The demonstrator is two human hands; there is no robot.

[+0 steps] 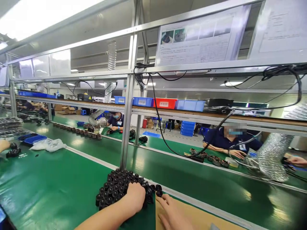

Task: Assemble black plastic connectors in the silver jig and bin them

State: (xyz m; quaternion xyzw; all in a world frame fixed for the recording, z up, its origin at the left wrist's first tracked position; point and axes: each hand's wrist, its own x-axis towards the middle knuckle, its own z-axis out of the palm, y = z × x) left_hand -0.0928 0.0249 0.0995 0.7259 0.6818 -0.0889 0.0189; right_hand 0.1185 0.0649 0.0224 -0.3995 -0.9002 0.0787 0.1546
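Observation:
A heap of small black round parts [117,187] lies on the green bench at the foot of a metal post. My left hand [133,195] rests on the heap's near right side, fingers curled over the parts. My right hand [170,213] lies beside it on a brown cardboard sheet [201,220], fingers stretched toward a black round part [158,190] at the heap's right edge, the fingertips just short of it.
A green conveyor belt [192,172] runs behind the bench. Two persons in dark shirts work across it, with black parts before them. A silver flexible duct [273,156] hangs at right. Blue and red bins [165,103] sit on the shelf; a white bag [49,144] lies at left.

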